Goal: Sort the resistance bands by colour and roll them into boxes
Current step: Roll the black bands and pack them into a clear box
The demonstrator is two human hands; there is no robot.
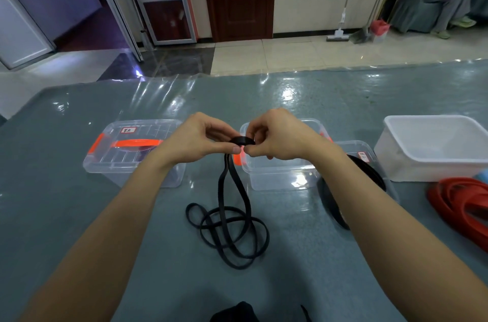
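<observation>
one black band [243, 140] is pinched by my left grip [200, 137] and right grip [274, 134], both curled round its rolled end. the rest lies looped on the surface [79, 216].

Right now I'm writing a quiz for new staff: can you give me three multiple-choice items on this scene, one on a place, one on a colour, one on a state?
1. Where do the red bands lie?
A) on the table, in front of the white tub
B) on the floor
C) hung on the door

2. What colour is the band that the left hand and right hand hold?
A) blue
B) black
C) red

3. How is the left box?
A) tipped on its side
B) lid off
C) lid on

Answers:
1 A: the red bands rest on the table, nearer to the person than the tub.
2 B: the small roll pinched between both hands and the loops trailing from it are black.
3 C: the lid with the orange handle sits on top of the box.
</observation>
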